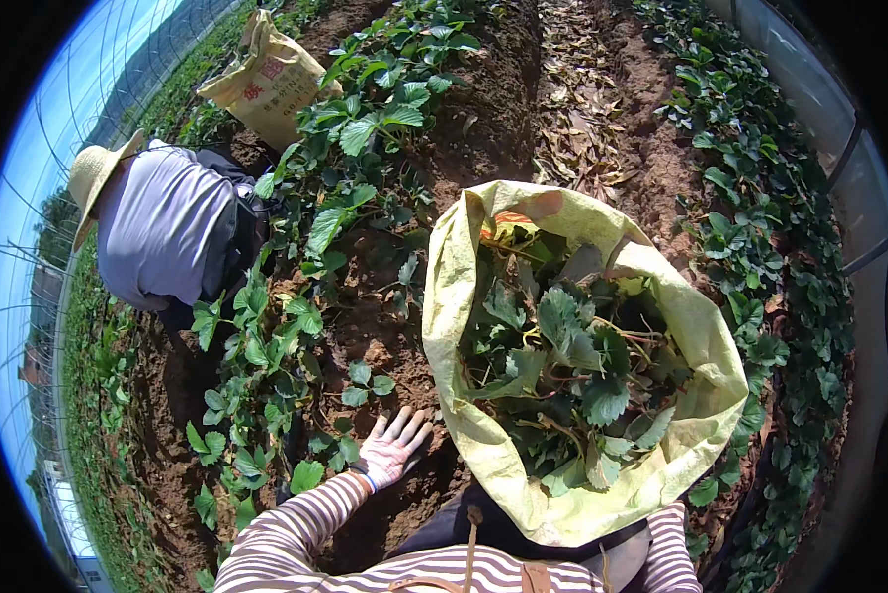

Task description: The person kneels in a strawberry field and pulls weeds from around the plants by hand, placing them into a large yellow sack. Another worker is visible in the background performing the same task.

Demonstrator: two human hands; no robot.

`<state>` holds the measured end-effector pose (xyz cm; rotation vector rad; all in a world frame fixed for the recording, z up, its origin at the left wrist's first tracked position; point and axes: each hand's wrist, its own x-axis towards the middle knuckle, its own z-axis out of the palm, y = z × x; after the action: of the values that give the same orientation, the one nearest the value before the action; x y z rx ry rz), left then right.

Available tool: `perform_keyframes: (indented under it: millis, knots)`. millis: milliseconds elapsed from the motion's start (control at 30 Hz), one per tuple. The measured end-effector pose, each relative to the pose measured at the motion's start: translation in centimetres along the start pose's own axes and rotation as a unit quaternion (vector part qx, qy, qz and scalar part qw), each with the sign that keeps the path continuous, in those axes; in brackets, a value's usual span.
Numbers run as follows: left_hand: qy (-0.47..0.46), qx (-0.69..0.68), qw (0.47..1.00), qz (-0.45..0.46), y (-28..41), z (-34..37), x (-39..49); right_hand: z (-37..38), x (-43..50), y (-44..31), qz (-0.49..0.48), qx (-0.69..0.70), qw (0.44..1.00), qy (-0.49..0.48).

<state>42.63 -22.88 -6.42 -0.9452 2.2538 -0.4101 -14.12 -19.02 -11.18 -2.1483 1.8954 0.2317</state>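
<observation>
My left hand (393,447) reaches out over the reddish soil with its fingers spread and holds nothing. Small strawberry plants (367,383) grow close beyond its fingertips and beside the wrist. To the right of this hand, a yellow woven sack (449,311) stands wide open with its rim rolled outward. Cut strawberry leaves and stems (573,333) fill it up to near the rim. Of my right arm only the striped sleeve (668,548) shows, below the sack's lower right edge; the right hand is out of view.
A person in a straw hat (169,215) bends over the row at the left. Behind them stands another woven sack (273,85) bearing writing. Dry leaves (581,104) cover the furrow ahead. A strawberry row (755,244) and plastic sheeting (799,67) run along the right.
</observation>
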Motion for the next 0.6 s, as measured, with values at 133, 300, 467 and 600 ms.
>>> perform_keyframes:
  millis: [133, 300, 467, 600]
  knots:
    - [0.025, -0.121, 0.992, -0.018, -0.1, -0.6, 0.5, -0.7, 1.6, 0.1, 0.000, 0.002, 1.000, -0.019]
    - [0.090, -0.258, 0.962, -0.016, 0.4, 0.5, 0.4, -1.9, 4.9, -0.4, -0.010, 0.001, 1.000, -0.024]
    - [0.162, -0.241, 0.957, -0.010, 1.1, 2.5, 0.6, -3.7, 7.8, -2.6, -0.003, 0.000, 1.000, -0.022]
    - [0.151, -0.297, 0.941, -0.050, 1.7, 1.1, 0.3, -4.6, 9.4, -4.5, -0.009, 0.007, 1.000, -0.028]
